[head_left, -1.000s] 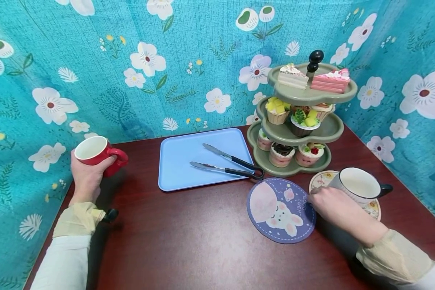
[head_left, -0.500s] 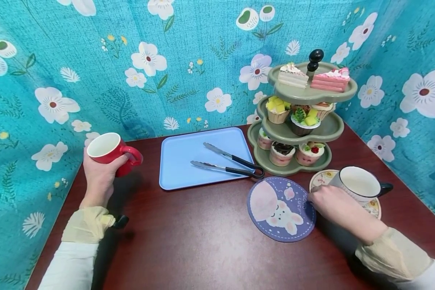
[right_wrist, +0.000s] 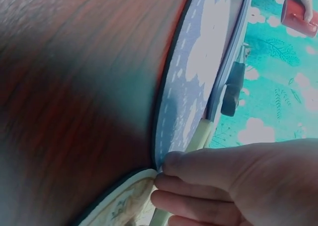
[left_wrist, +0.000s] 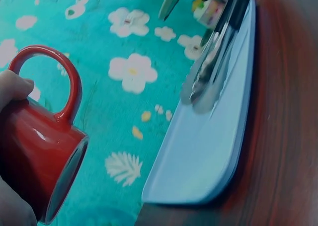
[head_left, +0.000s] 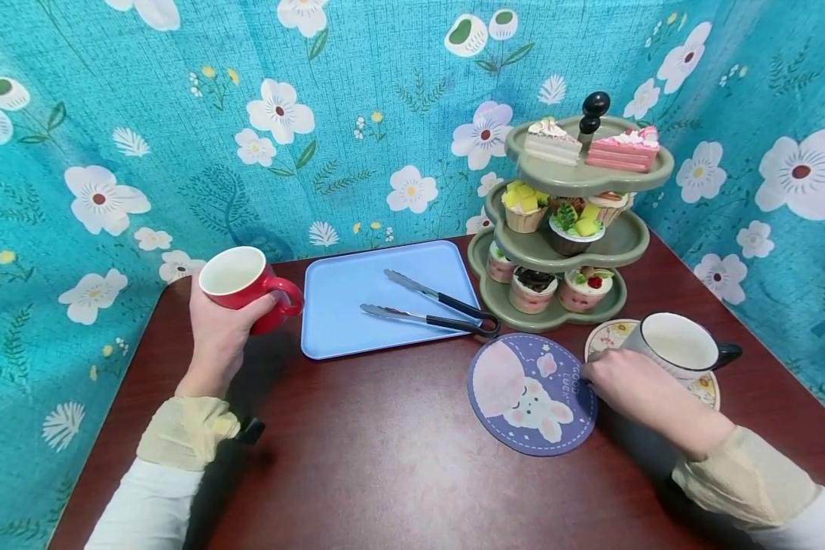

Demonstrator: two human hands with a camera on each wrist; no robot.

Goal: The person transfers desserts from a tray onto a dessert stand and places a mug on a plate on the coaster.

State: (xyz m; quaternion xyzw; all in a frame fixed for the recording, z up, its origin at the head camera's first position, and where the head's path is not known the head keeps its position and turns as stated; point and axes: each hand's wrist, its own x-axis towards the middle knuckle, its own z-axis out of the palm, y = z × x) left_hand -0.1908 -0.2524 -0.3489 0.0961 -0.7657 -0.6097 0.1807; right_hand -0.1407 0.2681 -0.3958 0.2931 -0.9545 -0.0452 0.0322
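In the head view my left hand [head_left: 220,332] grips a red mug [head_left: 257,294] with a white inside round its body, held up over the table's left side. The mug's handle [left_wrist: 74,87] shows plainly in the left wrist view, free of the fingers. My right hand [head_left: 635,386] pinches the right edge of a round purple mat [head_left: 532,397] printed with a white rabbit. In the right wrist view the thumb tip lies at the mat's rim, the other fingers curled below. A white mug [head_left: 681,347] with a black handle stands just beyond this hand on a patterned saucer [head_left: 711,393].
A light blue tray [head_left: 344,305] lies at the back, with black-handled tongs [head_left: 447,321] resting across it. Behind the mat stands a green three-tier stand [head_left: 577,252] holding cake slices and several cupcakes. A flowered blue cloth [head_left: 351,114] hangs along the table's back and sides.
My left hand has carried the red mug rightward, close to the tray's left edge. The right hand and the mat have stayed in place.
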